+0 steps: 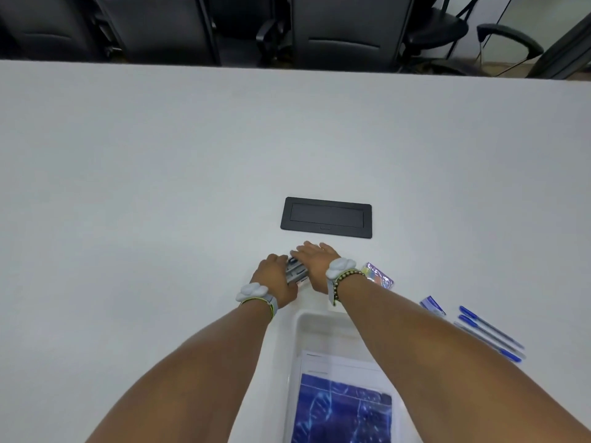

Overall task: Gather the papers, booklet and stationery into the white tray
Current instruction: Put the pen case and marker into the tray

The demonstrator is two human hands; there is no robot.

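the white table [160, 161] fills nearly the whole view, its far edge running straight across the top with dark office chairs [345, 30] pushed in behind it; the left half and the far band of the surface lie bare, so your widest free room is out to the left and ahead. the white tray [295, 334] sits close to you at the bottom centre, long side running away from you, its far rim just behind your wrists. inside it lies a sheaf of papers [345, 407], the top sheet printed with a blue graphic, near end cut by the frame. a black flush cable hatch [326, 217] is set into the table just beyond your fingertips, apart from them. your right forearm crosses over the tray's right side. three blue pens [491, 332] lie side by side to the right of the tray, well apart from it. nearer the tray a small blue-and-white packet [432, 306] lies just beside the pens, and a small colourful booklet [379, 275] rests just right of your right wrist. your left hand [275, 278] and right hand [315, 262] close in from both sides on a small grey object [296, 270], blurred and mostly hidden; left fingers curl against it, right fingers lie spread flat over it. whether it is lifted off the table you cannot tell.
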